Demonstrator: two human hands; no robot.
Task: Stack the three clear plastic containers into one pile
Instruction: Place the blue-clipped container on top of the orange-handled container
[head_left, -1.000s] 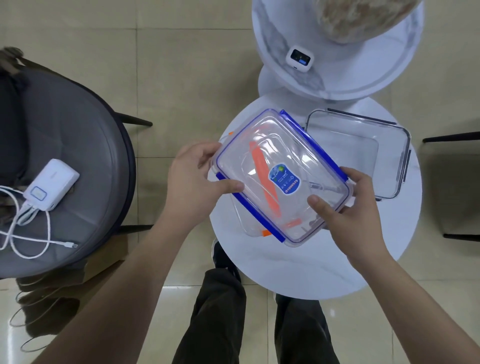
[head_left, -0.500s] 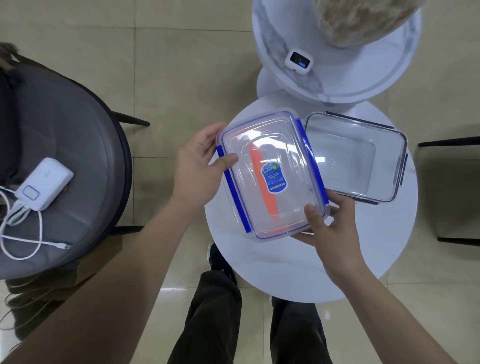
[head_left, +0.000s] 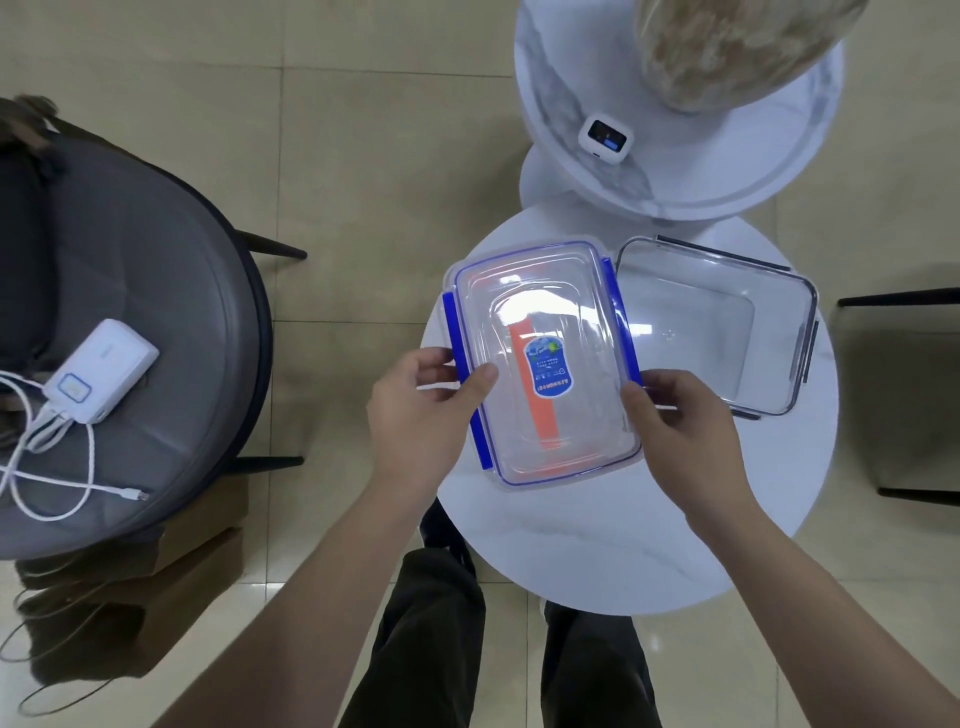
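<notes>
A: Two containers visible: blue-clip box, held at its long sides by left hand and right hand, over the bench's left half; open tub at the right edge. Third?

B: Possibly nested beneath; cannot tell. Recommended handling: keep both grips level, align corners, lower squarely.

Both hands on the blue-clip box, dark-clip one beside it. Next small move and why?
Probably lift the blue-clip container, held by the left hand and right hand, rightward over the dark-clip container. That one sits apart on the round table, not yet in the pile.
</notes>
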